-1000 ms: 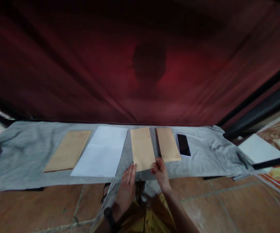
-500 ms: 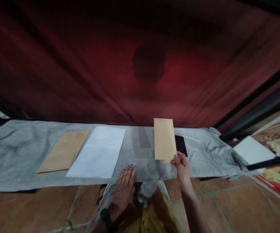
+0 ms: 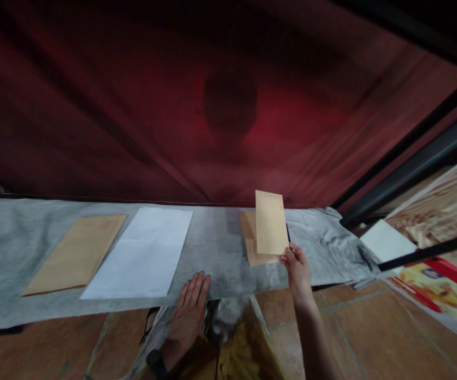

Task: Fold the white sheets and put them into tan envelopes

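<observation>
My right hand (image 3: 296, 266) pinches a small tan envelope (image 3: 271, 221) by its lower right corner and holds it raised over the cloth. Partly covered beneath it, another tan envelope (image 3: 249, 240) lies on the grey cloth (image 3: 216, 248). My left hand (image 3: 192, 294) rests flat at the cloth's front edge, fingers stretched out and holding nothing. To its left lies a large white sheet (image 3: 141, 256) with a crease across it. Farther left is a large brown envelope (image 3: 80, 253) with a faint reddish mark near its top.
A dark flat object (image 3: 288, 232) shows only as a sliver behind the raised envelope. Red fabric (image 3: 153, 116) hangs at the back. Dark bars (image 3: 410, 158), a white panel (image 3: 389, 240) and a colourful printed package (image 3: 446, 290) stand to the right. Tiles (image 3: 359, 332) cover the floor.
My right hand has shifted the held envelope up and to the right, uncovering more of the envelope below and hiding most of the dark object. The view has turned slightly right.
</observation>
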### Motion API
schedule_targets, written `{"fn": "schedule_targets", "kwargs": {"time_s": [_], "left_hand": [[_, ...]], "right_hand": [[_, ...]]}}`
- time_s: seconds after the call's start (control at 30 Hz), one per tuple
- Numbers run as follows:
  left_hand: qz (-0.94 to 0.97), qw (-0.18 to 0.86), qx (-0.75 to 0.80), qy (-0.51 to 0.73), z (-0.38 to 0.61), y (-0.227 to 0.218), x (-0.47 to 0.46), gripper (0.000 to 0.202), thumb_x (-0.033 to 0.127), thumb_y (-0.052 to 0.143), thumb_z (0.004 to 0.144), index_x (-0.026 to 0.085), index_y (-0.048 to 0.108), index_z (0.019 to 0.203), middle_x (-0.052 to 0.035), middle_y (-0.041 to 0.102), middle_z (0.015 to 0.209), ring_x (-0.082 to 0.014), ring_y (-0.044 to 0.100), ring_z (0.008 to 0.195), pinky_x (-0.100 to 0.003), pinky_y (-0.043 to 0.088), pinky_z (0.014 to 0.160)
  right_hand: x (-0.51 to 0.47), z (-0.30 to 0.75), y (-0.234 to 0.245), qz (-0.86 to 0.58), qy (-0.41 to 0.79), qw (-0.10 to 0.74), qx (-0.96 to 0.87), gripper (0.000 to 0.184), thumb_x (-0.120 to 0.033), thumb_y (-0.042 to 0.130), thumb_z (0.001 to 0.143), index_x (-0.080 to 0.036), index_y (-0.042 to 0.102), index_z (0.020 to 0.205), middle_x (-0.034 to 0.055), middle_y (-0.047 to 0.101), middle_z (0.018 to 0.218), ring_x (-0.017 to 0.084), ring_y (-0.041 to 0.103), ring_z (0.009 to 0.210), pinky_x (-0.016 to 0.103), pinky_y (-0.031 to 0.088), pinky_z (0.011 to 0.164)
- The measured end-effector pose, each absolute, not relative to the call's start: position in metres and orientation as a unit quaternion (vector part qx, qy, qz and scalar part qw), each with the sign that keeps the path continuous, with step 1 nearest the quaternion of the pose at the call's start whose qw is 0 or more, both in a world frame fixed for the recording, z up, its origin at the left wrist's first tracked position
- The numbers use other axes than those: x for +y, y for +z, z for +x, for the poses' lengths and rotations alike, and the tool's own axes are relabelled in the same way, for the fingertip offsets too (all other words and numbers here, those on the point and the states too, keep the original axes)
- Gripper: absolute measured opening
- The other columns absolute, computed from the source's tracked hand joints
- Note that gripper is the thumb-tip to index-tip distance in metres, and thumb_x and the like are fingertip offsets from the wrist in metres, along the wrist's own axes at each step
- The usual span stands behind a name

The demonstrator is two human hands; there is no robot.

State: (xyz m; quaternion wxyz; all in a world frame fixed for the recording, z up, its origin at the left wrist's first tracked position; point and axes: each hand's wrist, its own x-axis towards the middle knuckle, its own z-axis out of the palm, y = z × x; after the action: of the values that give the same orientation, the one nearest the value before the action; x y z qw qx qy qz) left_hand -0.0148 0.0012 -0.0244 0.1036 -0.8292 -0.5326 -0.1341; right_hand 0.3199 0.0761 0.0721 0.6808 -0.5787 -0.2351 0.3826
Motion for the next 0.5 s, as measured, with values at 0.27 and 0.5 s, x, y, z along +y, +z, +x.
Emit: {"fn": "schedule_targets", "kwargs": {"time_s": [0.27, 0.5], "left_hand": [[-0.830, 0.107, -0.535, -0.117, -0.015, -0.022, 0.000, 0.071, 0.007, 0.042, 0.084, 0.012, 0.039, 0.156, -0.0148, 0.041, 0.161, -0.0276, 0.031, 0.153, -0.046, 0.028, 0.124], [-0.828, 0.101, -0.538, -0.123, -0.015, -0.029, 0.000, 0.076, 0.010, 0.042, 0.086, 0.013, 0.025, 0.161, -0.0147, 0.038, 0.163, -0.0275, 0.030, 0.153, -0.047, 0.028, 0.124]], "right_hand": [[0.079, 0.319, 0.041, -0.675, 0.352, 0.581, -0.288, 0.053, -0.058, 0.076, 0.055, -0.019, 0.067, 0.089, -0.0032, 0.063, 0.062, 0.015, 0.059, 0.049, 0.028, 0.049, 0.050], [0.070, 0.319, 0.035, -0.705, 0.247, 0.542, -0.385, 0.051, -0.055, 0.067, 0.072, -0.018, 0.070, 0.107, 0.0015, 0.066, 0.075, 0.016, 0.061, 0.057, 0.029, 0.050, 0.055]]}}
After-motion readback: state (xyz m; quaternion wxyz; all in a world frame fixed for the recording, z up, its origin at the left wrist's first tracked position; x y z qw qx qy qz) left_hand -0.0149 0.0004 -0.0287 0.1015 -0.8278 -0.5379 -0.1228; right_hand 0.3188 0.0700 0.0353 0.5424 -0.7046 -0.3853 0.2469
